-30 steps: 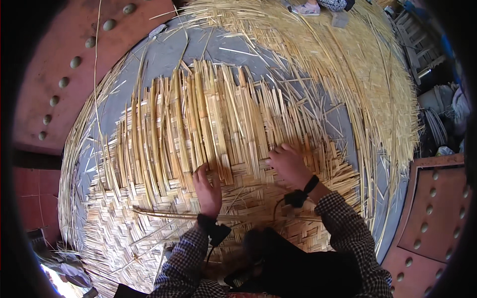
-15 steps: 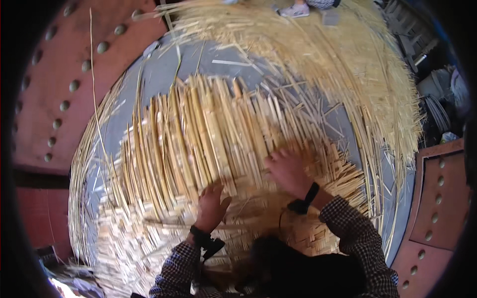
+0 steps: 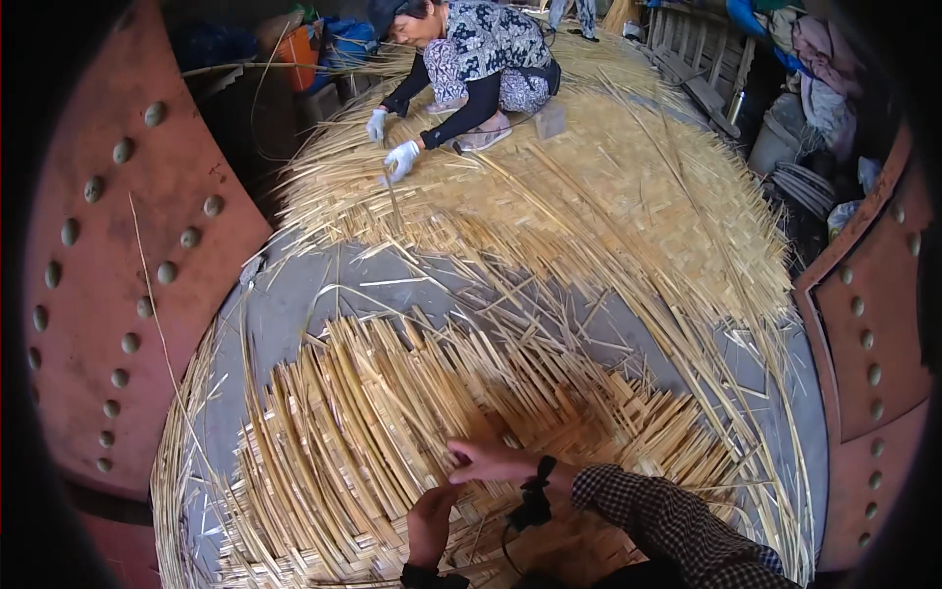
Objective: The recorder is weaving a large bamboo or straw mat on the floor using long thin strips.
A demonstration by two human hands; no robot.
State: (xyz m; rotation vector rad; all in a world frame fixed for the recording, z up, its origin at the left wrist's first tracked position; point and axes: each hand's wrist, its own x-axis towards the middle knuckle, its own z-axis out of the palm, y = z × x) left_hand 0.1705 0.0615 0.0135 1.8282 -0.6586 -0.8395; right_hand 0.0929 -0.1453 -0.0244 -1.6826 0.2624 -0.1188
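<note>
Below me lies a woven bamboo mat (image 3: 373, 432), its long upright strips loose at the far end and plaited closer to me. My left hand (image 3: 429, 525) is just above the mat's near part, fingers curled together; whatever they may hold is too small to make out. My right hand (image 3: 494, 461) reaches in from the right over the strips, thumb and forefinger apart, with nothing visible between them. The fingertips of both hands nearly meet. Dark bands circle both wrists.
Across the grey floor (image 3: 392, 294), a co-worker in white gloves (image 3: 402, 160) crouches on a larger woven mat (image 3: 628, 177). Loose long strips (image 3: 677, 344) run along the right. Red studded panels (image 3: 118, 245) stand at both sides. An orange bucket (image 3: 297, 56) is at the back.
The view has tilted up, bringing the co-worker into sight. My hands, apart over the mat before, have come close together, the right one moving toward the left.
</note>
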